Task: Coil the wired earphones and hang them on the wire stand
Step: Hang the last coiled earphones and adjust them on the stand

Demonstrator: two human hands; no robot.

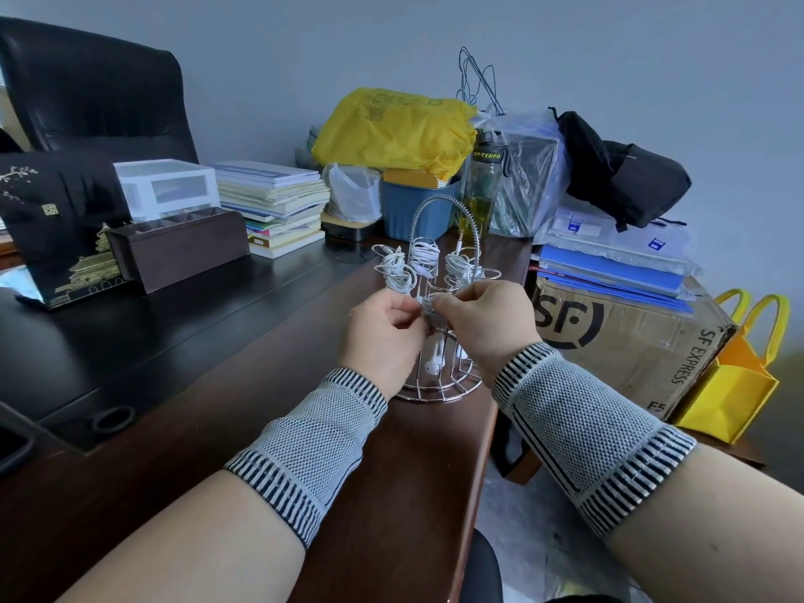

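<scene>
— What do the hands hold?
— The left hand (383,328) and right hand (478,317) both pinch one coil (430,311) of earphones between them, in front of the stand (439,385); its earbuds (433,365) hang below.
— And behind?
— Other coils (424,252) hang on the stand on the desk (261,406). Farther, a blue bin (413,211).

Dark wooden desk (243,385), pale wall (609,45)

I read "UP-TEMPO" on the far water bottle (480,185); "SF" logo and "SF EXPRESS" on the right cardboard box (631,341).
</scene>
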